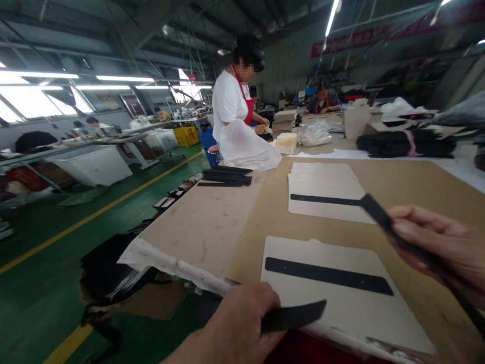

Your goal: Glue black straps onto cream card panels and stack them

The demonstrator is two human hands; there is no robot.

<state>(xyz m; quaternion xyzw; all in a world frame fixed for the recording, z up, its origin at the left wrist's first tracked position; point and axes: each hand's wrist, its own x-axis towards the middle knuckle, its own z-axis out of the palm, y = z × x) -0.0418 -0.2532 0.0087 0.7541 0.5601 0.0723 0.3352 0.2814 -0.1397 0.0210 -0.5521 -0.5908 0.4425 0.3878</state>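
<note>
My left hand [237, 326] is closed around one end of a black strip [293, 316] at the table's near edge. My right hand [441, 247] pinches another long black strip [379, 215] that slants up to the left. Between the hands lies a cream card [341, 308] with a black strip [328, 275] stuck across it. Farther back sits a stack of cream cards [326, 189], the top one bearing a thin black strip [324, 200].
A brown worktable [212, 222] runs away from me. Black strips [227, 177] are piled beside a person in a white top and red apron [237, 108]. Black bundles [405, 143] and white bags [314, 134] lie farther back. A green floor with yellow lines [76, 227] is at left.
</note>
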